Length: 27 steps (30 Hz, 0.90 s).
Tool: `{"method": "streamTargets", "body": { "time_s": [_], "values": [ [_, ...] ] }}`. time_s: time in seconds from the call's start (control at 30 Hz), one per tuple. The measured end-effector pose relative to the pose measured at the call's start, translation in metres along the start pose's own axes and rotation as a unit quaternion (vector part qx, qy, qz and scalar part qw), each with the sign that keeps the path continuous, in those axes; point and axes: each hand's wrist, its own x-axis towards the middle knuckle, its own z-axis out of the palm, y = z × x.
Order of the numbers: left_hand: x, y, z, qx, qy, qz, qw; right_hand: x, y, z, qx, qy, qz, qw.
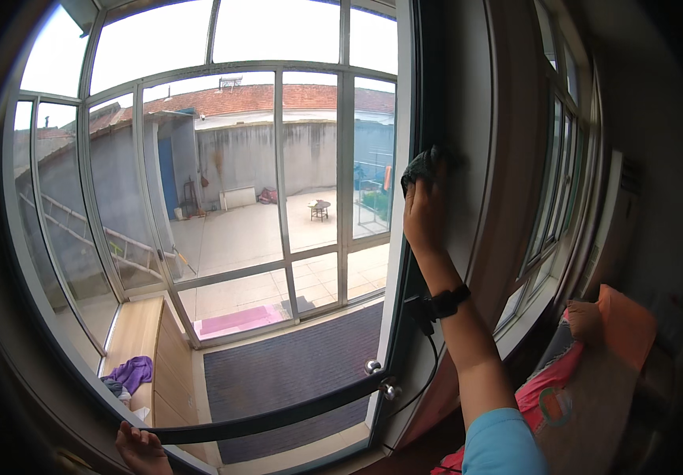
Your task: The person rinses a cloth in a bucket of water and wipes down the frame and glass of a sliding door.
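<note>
My right hand is raised and grips a dark cloth, pressed against the dark edge of a glazed door frame. A black band with a small device sits on the right wrist, and a cable hangs from it. At the lower left, my left hand has its fingers curled beside the end of the door's dark crossbar. Whether those fingers grip the bar or only rest near it is unclear. Round metal knobs are fixed at the crossbar's right end.
Beyond the glass, a wooden cabinet bears a purple cloth. A dark ribbed mat covers the porch floor. Through the outer panes, a courtyard holds a small round table. Behind my right arm lie orange cushions.
</note>
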Motion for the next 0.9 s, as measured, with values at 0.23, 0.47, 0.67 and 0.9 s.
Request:
{"method": "streamTargets", "body": {
  "time_s": [0.23,0.47,0.67,0.9],
  "values": [
    [0.009,-0.047,0.037,-0.004,0.039,0.034,0.999,0.115,0.028,0.048,0.001,0.060,-0.054,0.997],
    [0.007,-0.072,0.048,-0.034,-0.031,0.047,0.998,0.295,0.091,0.104,-0.008,-0.030,-0.033,0.999],
    [-0.003,-0.064,0.047,-0.025,-0.032,0.078,0.996,0.332,0.099,0.121,-0.197,-0.053,-0.133,0.970],
    [0.005,-0.051,0.034,-0.017,-0.021,0.037,0.999,0.248,0.070,0.085,0.012,0.130,-0.108,0.986]
  ]
}}
